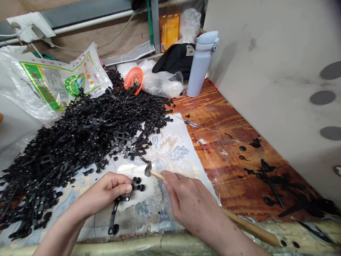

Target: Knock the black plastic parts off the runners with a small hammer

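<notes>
My left hand (106, 193) pinches a jointed black plastic linkage (128, 196) between thumb and fingers. Round knobs stick out at the linkage's upper end, and its lower arm hangs down toward the table's front edge. My right hand (190, 202) is wrapped around the wooden handle of a small hammer (148, 169). The dark metal head is just above and right of the linkage's knobs, apart from them. Under both hands lies a worn white pad (151, 193) on a patterned cloth (183, 151). A large pile of similar black linkages (87, 131) spreads beyond my left hand.
A light blue bottle (200, 65) stands at the back right, beside a black cap (173, 60). An orange bowl (133, 79) leans on the pile. A screwdriver (191, 123) and loose black parts (269, 177) lie on the wooden table (221, 138). A grey panel (271, 71) borders the right.
</notes>
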### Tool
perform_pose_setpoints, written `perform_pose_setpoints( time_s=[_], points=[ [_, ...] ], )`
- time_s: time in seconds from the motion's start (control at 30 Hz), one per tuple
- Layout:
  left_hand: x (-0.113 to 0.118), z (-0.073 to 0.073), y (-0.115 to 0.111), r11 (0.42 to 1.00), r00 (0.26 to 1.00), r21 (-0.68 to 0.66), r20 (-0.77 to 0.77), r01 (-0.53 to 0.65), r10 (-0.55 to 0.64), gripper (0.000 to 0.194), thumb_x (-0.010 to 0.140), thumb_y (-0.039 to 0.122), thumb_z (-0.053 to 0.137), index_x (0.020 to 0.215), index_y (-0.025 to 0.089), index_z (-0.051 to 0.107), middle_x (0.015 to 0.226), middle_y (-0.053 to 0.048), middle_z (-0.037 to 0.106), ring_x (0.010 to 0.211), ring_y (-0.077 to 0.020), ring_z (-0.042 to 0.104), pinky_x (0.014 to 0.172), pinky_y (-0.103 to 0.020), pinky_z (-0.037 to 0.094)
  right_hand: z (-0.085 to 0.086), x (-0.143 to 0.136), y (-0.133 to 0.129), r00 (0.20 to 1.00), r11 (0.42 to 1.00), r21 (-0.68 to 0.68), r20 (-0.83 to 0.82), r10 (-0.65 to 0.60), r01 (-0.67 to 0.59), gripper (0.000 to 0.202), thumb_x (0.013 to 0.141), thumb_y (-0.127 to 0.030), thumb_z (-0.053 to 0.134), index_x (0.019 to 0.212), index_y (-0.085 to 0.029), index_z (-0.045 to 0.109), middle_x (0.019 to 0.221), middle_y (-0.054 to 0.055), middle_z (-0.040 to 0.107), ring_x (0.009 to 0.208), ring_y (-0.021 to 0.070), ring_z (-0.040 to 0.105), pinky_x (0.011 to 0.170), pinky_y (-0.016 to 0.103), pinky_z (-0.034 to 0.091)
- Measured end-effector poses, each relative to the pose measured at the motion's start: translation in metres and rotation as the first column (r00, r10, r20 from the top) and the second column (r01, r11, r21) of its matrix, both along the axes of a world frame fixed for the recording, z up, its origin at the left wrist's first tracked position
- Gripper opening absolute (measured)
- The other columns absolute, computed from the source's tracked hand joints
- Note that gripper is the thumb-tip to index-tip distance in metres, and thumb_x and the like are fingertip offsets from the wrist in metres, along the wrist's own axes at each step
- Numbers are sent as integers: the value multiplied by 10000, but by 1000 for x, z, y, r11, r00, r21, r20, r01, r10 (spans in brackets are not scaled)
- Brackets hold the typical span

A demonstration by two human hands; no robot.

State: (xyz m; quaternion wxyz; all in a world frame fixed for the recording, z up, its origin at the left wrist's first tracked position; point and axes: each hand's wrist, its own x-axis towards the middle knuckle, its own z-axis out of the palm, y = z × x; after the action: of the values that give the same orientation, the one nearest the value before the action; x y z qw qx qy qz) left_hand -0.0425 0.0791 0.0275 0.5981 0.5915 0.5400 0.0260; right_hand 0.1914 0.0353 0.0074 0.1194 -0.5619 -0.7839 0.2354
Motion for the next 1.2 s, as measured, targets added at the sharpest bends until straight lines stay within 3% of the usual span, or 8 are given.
perform_pose_setpoints(
  time_s=[0.33, 0.57, 0.87, 1.1, 1.2],
  points=[
    [0, 2, -3, 998, 999, -31, -5, -50, 50, 318, 800, 433, 525, 608, 180, 527, 550, 55, 383, 473, -89, 252, 421, -233, 162, -1, 1, -1, 1000, 1000, 30, -6, -8, 8, 234, 873, -151, 350, 982, -215, 546, 718, 32, 640, 593, 188, 590, 525, 319, 220],
    [2, 0, -1, 1000, 1000, 11, 1, 12, -12, 320, 817, 388, 497, 572, 185, 467, 567, 53, 372, 553, -110, 302, 532, -241, 253, 1, 1, -1, 1000, 1000, 20, 12, -3, 3, 236, 876, -136, 350, 989, -210, 544, 729, 33, 640, 596, 185, 590, 529, 323, 228],
    [4, 1, 1, 1000, 999, 7, -40, 29, -29, 313, 820, 386, 488, 593, 172, 516, 567, 49, 376, 554, -117, 308, 542, -251, 243, 1, 1, -2, 1000, 1000, 12, 6, -12, 12, 254, 890, -164, 337, 1003, -208, 560, 727, 41, 637, 617, 208, 605, 530, 322, 275],
    [0, -7, -3, 998, 999, -42, 14, -46, 46, 296, 799, 396, 515, 609, 169, 517, 536, 68, 353, 513, -102, 274, 503, -246, 212, 24, 4, 0, 958, 996, 60, -277, 76, -62, 294, 962, -271, 300, 1105, -253, 556, 845, 21, 655, 745, 176, 610, 645, 298, 426],
    [-2, -12, -5, 994, 995, -53, 33, -93, 95, 289, 797, 405, 523, 636, 166, 527, 539, 64, 385, 512, -102, 301, 504, -245, 219, 23, -2, 5, 945, 986, 83, -286, 162, -144, 311, 962, -260, 288, 1112, -219, 557, 853, 42, 659, 737, 180, 615, 650, 305, 454]
  ],
)
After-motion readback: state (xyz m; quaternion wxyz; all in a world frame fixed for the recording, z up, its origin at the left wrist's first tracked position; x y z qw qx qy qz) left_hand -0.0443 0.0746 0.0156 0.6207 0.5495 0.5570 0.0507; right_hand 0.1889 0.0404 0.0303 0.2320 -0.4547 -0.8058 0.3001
